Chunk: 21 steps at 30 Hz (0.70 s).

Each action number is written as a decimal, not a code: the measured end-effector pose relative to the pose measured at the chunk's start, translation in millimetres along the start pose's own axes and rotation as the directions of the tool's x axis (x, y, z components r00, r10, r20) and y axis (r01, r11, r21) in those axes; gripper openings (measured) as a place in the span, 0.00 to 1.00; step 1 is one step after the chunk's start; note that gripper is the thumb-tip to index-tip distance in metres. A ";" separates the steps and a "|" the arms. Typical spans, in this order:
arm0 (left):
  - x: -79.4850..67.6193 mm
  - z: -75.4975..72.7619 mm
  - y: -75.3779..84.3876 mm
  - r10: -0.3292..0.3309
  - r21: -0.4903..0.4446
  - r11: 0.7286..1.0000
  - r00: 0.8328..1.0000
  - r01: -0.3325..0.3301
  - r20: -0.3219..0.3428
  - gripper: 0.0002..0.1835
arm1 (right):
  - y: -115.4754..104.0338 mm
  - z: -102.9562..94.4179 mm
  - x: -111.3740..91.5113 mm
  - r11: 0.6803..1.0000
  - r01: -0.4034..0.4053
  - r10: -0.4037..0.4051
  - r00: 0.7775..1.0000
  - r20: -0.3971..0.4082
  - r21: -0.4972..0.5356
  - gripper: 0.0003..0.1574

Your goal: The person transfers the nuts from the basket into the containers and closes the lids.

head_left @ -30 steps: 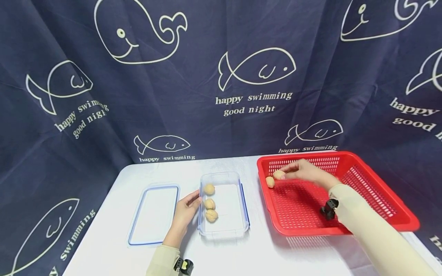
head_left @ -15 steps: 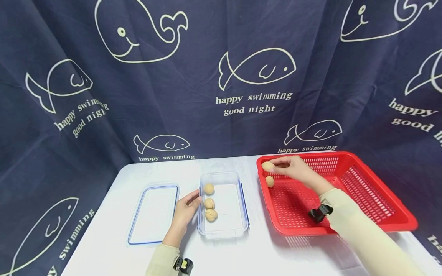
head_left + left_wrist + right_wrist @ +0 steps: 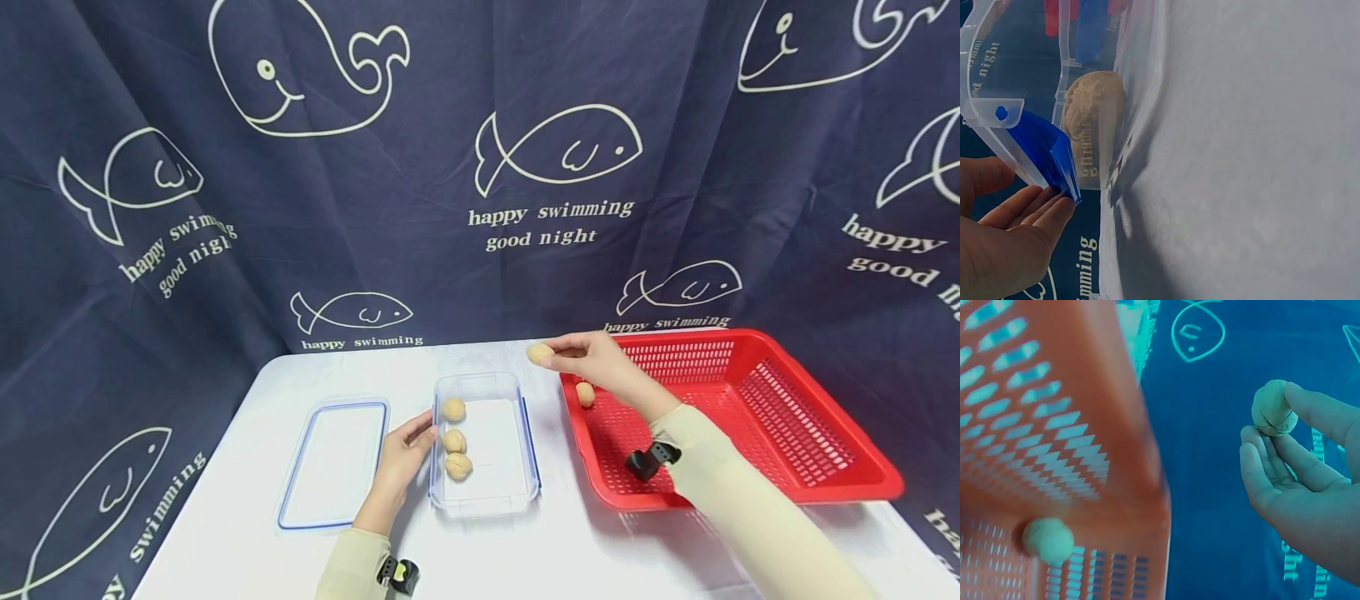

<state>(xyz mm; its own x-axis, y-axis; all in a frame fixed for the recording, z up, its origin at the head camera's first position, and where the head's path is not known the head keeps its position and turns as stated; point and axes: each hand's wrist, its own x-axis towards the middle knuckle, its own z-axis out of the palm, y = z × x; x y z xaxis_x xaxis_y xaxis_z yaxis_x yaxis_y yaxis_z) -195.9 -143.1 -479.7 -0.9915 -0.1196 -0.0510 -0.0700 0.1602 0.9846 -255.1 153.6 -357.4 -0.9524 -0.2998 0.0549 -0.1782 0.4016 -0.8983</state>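
Observation:
In the head view my right hand (image 3: pixel 600 364) pinches a walnut (image 3: pixel 539 354) between thumb and fingertips, raised just left of the red basket's back left corner. The right wrist view shows this walnut (image 3: pixel 1274 408) held at the fingertips. Another walnut (image 3: pixel 585 394) lies inside the red basket (image 3: pixel 720 498) at its left wall. My left hand (image 3: pixel 402 457) touches the left side of a clear plastic container (image 3: pixel 486 506), its fairly straight fingers against the blue latch (image 3: pixel 1054 156). Three walnuts (image 3: pixel 454 442) sit in a line along the container's left wall.
A clear lid (image 3: pixel 333 467) with a blue seal lies flat on the white table (image 3: pixel 247 550), left of the container. Behind the table hangs a dark blue curtain (image 3: pixel 435 275) with white fish drawings. The basket's raised rim stands right of the container.
My right hand has lifted the walnut out of the red basket and carried it left over the rim. My left hand and the container have stayed in place.

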 end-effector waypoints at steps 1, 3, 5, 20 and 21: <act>-0.1 0.0 0.3 0.001 0.001 1.000 1.000 -0.001 0.000 0.20 | -3.0 3.0 1.5 1.000 0.007 -0.007 1.000 0.000 -0.005 0.26; -0.2 0.0 1.0 -0.001 0.003 1.000 1.000 0.001 0.001 0.20 | -7.7 9.0 4.8 1.000 0.016 -0.016 1.000 0.007 -0.005 0.25; -0.3 0.1 1.4 -0.005 0.005 1.000 1.000 0.005 0.001 0.20 | -11.6 15.0 8.5 1.000 0.018 -0.018 1.000 0.017 0.010 0.24; 1.3 0.8 0.1 -0.013 0.025 1.000 1.000 0.013 -0.009 0.20 | -22.9 59.8 39.5 0.999 -0.016 0.012 0.997 0.081 0.040 0.21; 1.5 0.8 0.0 -0.014 0.024 1.000 1.000 0.014 -0.010 0.20 | -22.6 63.2 40.8 0.999 -0.025 0.021 0.996 0.090 0.045 0.21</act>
<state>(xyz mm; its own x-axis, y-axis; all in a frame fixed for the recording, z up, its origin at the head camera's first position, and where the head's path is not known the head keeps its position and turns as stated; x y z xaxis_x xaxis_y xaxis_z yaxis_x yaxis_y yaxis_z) -197.4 -142.6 -479.9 -0.9894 -0.1312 -0.0629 -0.0864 0.1822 0.9795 -274.3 77.6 -362.4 -0.9299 -0.3679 -0.0033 -0.1431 0.3699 -0.9180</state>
